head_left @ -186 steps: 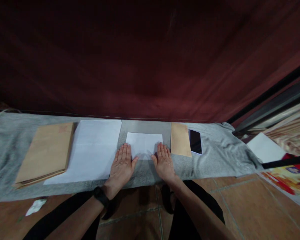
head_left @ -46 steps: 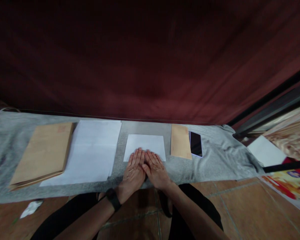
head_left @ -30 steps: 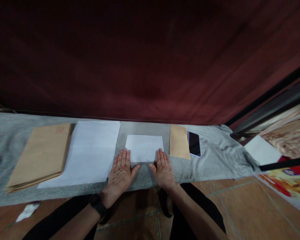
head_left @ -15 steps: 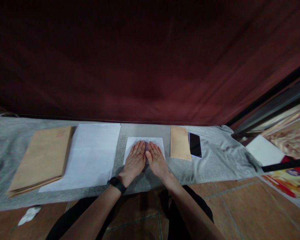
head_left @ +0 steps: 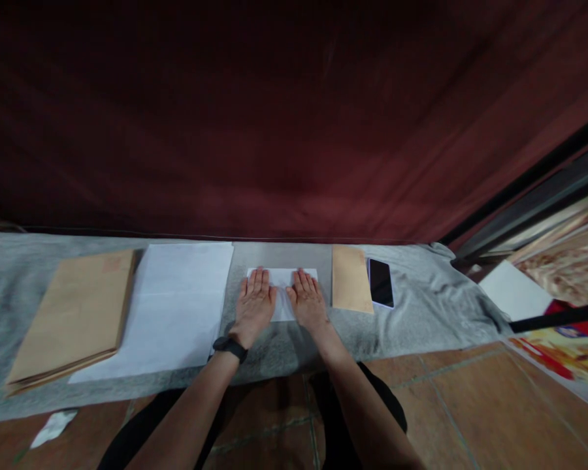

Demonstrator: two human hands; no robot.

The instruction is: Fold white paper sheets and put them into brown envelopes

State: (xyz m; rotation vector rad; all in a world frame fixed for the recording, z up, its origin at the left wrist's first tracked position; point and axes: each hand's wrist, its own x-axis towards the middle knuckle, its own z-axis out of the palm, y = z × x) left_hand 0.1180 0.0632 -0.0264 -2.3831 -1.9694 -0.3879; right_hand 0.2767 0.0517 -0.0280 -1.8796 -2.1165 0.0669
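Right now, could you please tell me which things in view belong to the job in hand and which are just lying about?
In the job:
small white sheet, with the left hand and right hand flat on it

Seemingly just lying about, under neither hand:
large white sheets
large brown paper stack
small brown envelope
phone
white scrap

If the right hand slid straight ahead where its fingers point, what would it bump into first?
The right hand would leave the small white rectangular paper, cross the grey cloth, then probably bump the big dark red cloth; depth is unclear.
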